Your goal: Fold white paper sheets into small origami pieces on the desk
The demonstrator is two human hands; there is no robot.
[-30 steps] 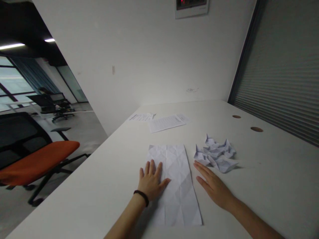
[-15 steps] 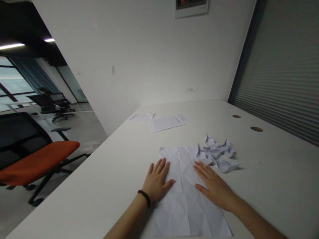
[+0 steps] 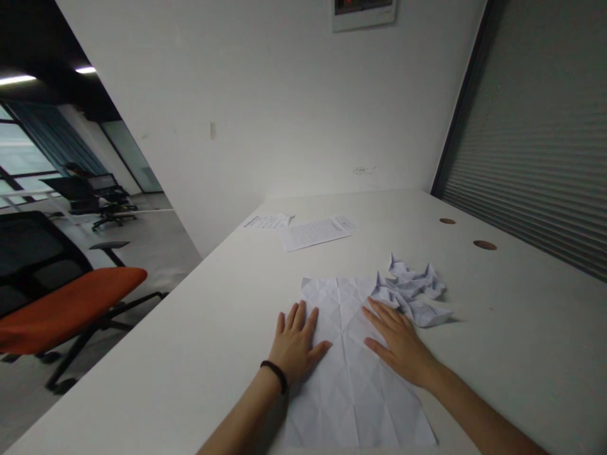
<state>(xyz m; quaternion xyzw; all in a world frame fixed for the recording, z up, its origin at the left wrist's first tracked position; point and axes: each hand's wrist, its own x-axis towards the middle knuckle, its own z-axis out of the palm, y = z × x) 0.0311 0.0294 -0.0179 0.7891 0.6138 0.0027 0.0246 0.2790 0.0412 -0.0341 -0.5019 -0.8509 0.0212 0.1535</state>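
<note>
Seems to be smoothing the creased paper (image 3: 351, 385) flat on the table (image 3: 203, 354), with the left hand (image 3: 294, 346) spread at its left edge and the right hand (image 3: 398, 344) spread on its right side. Next, likely calls for soft, even pressing, minding the folded papers (image 3: 417, 287) just past the right hand.

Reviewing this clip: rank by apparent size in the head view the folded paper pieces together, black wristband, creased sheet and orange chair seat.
Creased sheet
Orange chair seat
Folded paper pieces together
Black wristband
</note>
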